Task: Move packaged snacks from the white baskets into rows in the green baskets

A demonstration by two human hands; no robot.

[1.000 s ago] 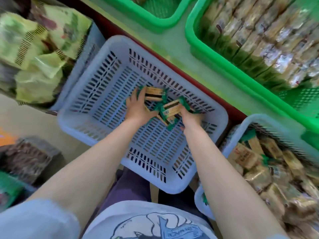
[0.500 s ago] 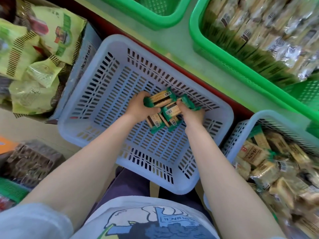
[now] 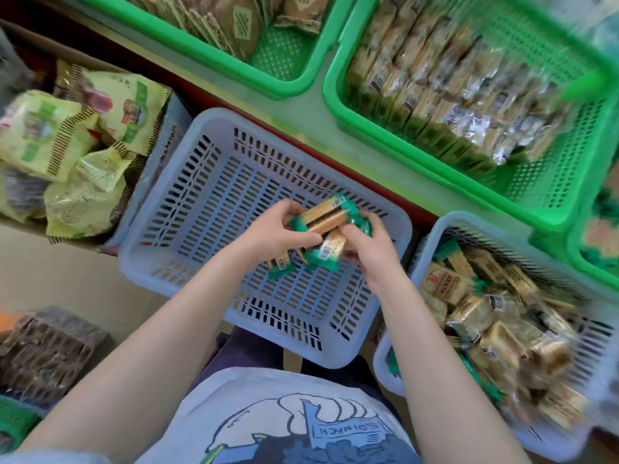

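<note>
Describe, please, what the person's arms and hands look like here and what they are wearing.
Both forearms are bare, with no gloves, rings, watch or bracelets visible on the left hand or the right hand. Pale short sleeves show at the bottom edge, part of a light T-shirt with a blue and white print.

Yellow-green bags (image 3: pixel 80 145) heaped in a cardboard box (image 3: pixel 167 128) at left; brown packets (image 3: pixel 47 349) lower left.
</note>
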